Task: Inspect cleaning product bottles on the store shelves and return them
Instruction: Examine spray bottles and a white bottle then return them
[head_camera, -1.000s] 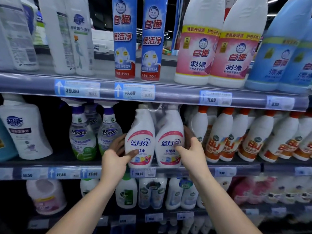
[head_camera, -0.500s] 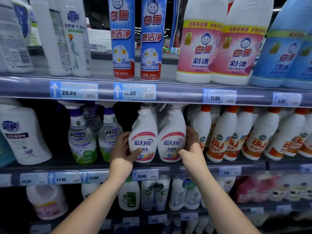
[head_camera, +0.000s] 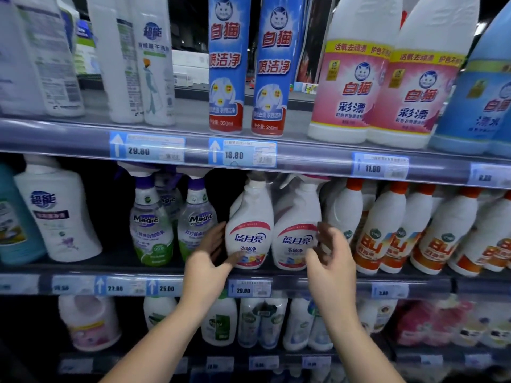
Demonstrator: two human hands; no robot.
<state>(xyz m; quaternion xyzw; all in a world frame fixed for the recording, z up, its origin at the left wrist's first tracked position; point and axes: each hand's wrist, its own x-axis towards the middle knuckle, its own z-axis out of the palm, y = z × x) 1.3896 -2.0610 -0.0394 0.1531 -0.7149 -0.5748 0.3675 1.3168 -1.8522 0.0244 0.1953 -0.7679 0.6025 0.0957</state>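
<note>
- Nearest, the left hand (head_camera: 210, 265) wraps its grip round the left white plastic trigger-spray bottle (head_camera: 250, 217), thumb on its label.
- Beside it, the right hand (head_camera: 330, 261) is at the matching right spray bottle (head_camera: 300, 214); blur hides its grip.
- Both stand upright, touching, on the grey middle shelf (head_camera: 428, 283).
- Likely liquid-heavy, stiff and slick: hold the narrow neck.

Three tiers of grey shelving (head_camera: 63, 134) are seen, each front rail fitted with blue-and-white price labels (head_camera: 243, 154). The lower tiers are dimly lit. A brighter aisle (head_camera: 190, 64) is glimpsed through the gap behind the top tier.
</note>
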